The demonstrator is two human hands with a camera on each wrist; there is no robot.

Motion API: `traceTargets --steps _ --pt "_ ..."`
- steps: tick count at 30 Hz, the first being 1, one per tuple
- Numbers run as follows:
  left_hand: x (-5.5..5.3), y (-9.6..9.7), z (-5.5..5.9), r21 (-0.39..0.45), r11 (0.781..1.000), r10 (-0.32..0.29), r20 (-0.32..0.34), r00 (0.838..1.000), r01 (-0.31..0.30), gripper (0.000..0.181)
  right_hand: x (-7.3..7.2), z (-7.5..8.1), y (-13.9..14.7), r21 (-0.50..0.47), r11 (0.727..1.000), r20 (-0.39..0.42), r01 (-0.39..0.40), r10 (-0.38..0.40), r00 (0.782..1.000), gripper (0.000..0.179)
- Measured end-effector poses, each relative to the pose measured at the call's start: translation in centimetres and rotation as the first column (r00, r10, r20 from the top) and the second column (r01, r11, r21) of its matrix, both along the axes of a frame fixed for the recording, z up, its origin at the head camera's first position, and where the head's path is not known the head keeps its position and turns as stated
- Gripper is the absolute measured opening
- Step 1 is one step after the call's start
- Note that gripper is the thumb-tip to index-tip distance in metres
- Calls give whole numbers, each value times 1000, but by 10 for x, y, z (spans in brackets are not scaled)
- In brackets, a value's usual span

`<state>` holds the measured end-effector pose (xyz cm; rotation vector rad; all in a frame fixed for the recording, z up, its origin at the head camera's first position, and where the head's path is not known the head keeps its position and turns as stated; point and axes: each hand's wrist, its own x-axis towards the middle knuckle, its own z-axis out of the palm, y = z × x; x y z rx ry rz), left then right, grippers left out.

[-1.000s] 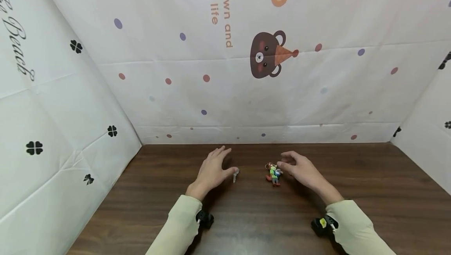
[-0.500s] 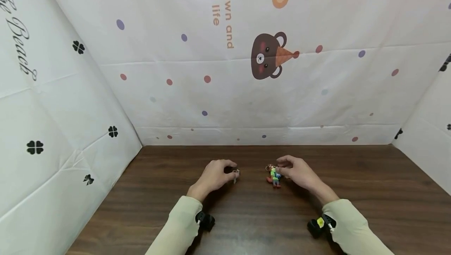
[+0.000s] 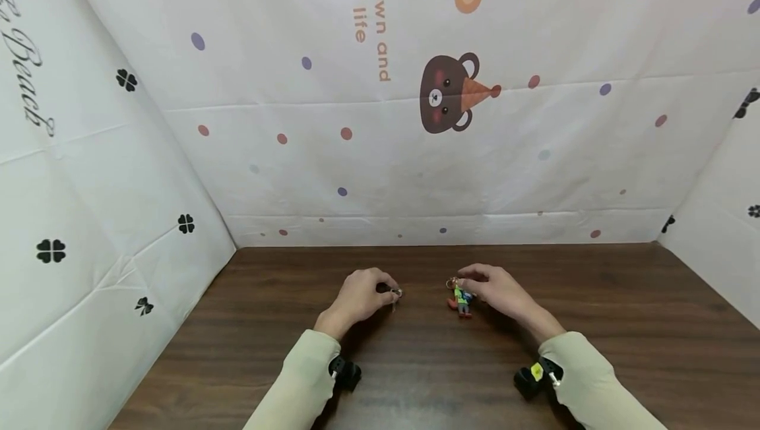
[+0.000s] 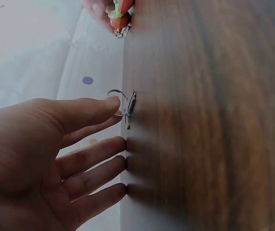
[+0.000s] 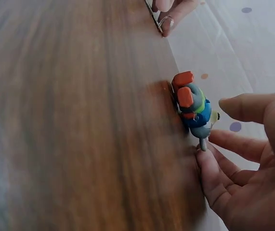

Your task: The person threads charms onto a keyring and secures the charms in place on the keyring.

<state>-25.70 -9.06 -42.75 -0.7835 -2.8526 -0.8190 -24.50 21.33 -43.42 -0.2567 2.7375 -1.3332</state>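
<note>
On the brown table, my left hand pinches the ring of a small set of keys between thumb and index finger. Its other fingers reach down to the tabletop, spread apart. To the right lies a figurine keychain in green, blue and grey with red feet. My right hand is over its upper right side. In the right wrist view the thumb stands a little apart from the figurine, while fingertips rest by its far side. Whether those fingertips touch it I cannot tell.
A white printed cloth stands upright behind the table, with more white cloth at left and right. Black devices sit at both wrists.
My left index finger has curled in toward the thumb, which now pinches the key ring. My right hand has shifted slightly left over the figurine keychain. The keychain lies where it was.
</note>
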Motion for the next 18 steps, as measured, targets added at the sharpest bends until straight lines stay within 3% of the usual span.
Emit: traceTargets --steps 8,18 --pt "2 1 -5 -12 998 66 -52 996 -67 5 -2 -5 -1 17 999 -33 -46 47 998 38" --pt "-1 4 -5 -15 997 74 -73 995 -75 5 -2 2 4 28 998 -19 -47 48 999 30"
